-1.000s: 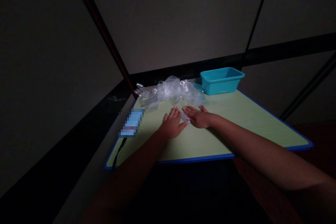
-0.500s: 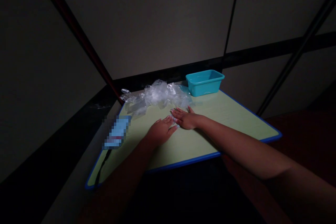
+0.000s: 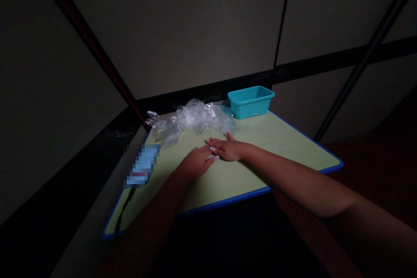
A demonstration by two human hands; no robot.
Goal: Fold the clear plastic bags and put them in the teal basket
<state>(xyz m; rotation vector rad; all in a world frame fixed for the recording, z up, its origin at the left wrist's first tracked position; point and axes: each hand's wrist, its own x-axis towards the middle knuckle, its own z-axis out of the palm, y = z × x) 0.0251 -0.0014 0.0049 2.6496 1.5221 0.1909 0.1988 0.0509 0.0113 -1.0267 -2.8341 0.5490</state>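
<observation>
My left hand (image 3: 197, 163) lies flat, palm down, on the pale yellow-green tabletop (image 3: 260, 143) with its fingers stretched out. From the right, my right hand (image 3: 228, 149) reaches in, also flat and palm down, its fingertips overlapping those of the left. Whether anything lies beneath the two palms is hidden. Just beyond the fingers spreads a heap of crumpled clear plastic bags (image 3: 198, 117); neither hand grips it.
A turquoise plastic basket (image 3: 250, 107) stands at the back right of the table. At the left edge lies a blurred-out phone-like device (image 3: 142, 166) with a black strap (image 3: 125, 206). Dark panelled walls (image 3: 202, 30) rise behind the table.
My right hand has shifted slightly left, so its fingertips now overlap the left hand's fingers more. The camera view has moved a little. The bags and basket stay put.
</observation>
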